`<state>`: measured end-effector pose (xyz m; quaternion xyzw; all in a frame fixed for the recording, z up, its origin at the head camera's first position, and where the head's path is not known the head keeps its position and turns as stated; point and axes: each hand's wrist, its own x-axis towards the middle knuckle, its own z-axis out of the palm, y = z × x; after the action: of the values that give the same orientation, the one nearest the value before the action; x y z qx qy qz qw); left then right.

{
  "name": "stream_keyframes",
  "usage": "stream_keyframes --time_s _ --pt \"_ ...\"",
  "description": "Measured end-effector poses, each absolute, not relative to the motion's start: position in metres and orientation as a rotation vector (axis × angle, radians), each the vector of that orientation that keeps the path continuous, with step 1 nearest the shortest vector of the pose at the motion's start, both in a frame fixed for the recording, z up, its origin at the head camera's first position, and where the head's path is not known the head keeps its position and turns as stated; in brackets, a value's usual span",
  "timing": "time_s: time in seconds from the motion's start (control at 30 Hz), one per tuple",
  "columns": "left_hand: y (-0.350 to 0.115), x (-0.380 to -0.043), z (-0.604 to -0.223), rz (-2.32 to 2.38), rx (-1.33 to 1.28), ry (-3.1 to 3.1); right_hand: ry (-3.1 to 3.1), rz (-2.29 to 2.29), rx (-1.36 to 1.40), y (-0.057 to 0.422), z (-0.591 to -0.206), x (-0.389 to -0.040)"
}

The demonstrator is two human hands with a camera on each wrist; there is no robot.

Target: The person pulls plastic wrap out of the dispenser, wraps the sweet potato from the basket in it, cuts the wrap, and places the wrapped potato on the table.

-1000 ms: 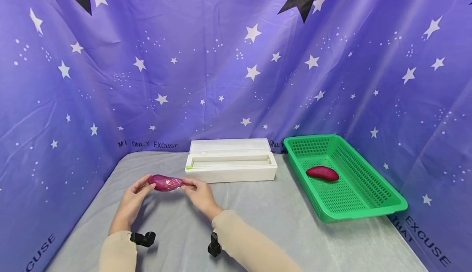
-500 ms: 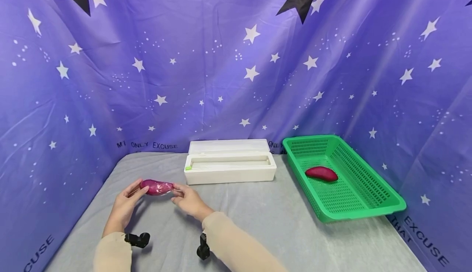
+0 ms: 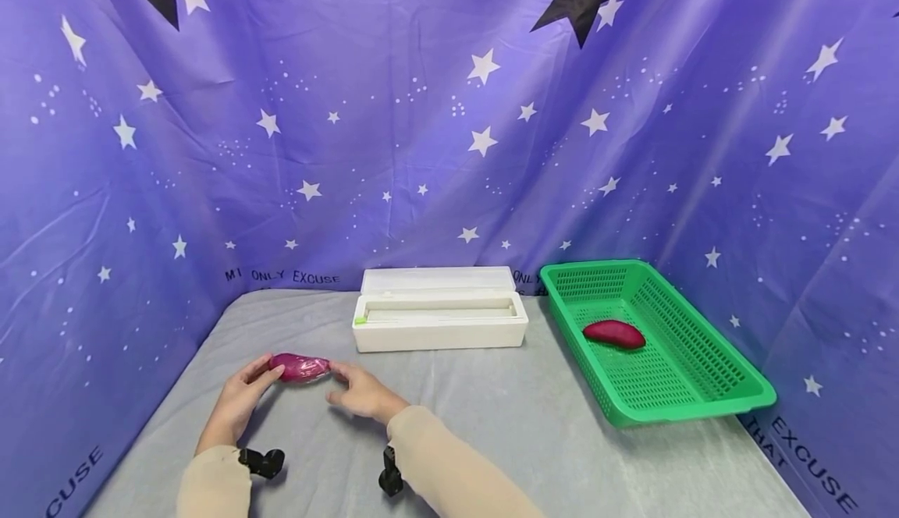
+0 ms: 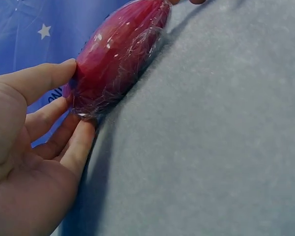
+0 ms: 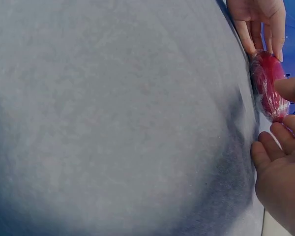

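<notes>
A purple-red sweet potato point(image 3: 303, 368) in shiny cling film lies at the left of the grey table. My left hand point(image 3: 235, 401) pinches its left end; in the left wrist view the thumb point(image 4: 64, 71) is on its upper side and the fingers reach under the end. At the other end, the fingertips of my right hand point(image 3: 365, 393) touch the tip, with the thumb spread away from it. The right wrist view shows the wrapped sweet potato point(image 5: 269, 88) between both hands, the right one with loosely extended fingers.
A long white box point(image 3: 438, 336), its lid up and a green piece at its left end, stands at the back middle. To the right, a green slotted basket point(image 3: 691, 409) holds another sweet potato point(image 3: 614, 334). Starry purple cloth point(image 3: 421, 112) hangs around the table.
Both hands have moved the sweet potato left and down toward the table. The right thumb has come away from its right end, leaving the fingertips there.
</notes>
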<state>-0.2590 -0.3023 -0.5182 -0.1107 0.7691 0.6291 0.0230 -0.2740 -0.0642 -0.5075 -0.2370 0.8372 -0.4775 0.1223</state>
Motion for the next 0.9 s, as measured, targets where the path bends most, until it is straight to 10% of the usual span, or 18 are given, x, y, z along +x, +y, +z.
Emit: stream_keyframes --time_s 0.9 --pt "-0.2997 -0.2579 -0.5184 1.945 -0.341 2.427 2.464 -1.282 -0.655 -0.0610 -0.4983 -0.2725"
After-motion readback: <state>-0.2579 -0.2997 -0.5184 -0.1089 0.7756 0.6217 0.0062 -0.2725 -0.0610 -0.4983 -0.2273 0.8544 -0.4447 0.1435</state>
